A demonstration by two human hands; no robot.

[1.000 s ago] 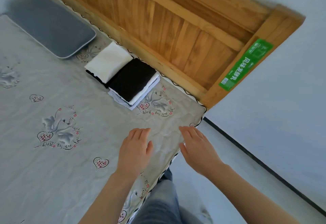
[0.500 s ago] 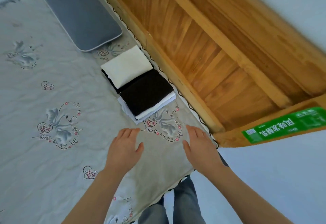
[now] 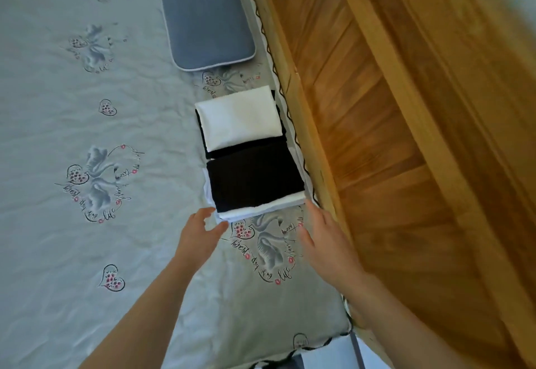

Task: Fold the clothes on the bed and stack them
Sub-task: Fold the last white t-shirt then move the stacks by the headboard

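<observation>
Single head-worn view, angled steeply downward from close above the bed (image 3: 87, 252), facing toward the wooden headboard (image 3: 391, 136) at right; both forearms enter from the lower edge.

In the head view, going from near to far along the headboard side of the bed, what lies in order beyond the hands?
Left hand and right hand → black-topped folded stack → white-topped folded stack → grey pillow. The wooden headboard runs alongside all of them.
</observation>
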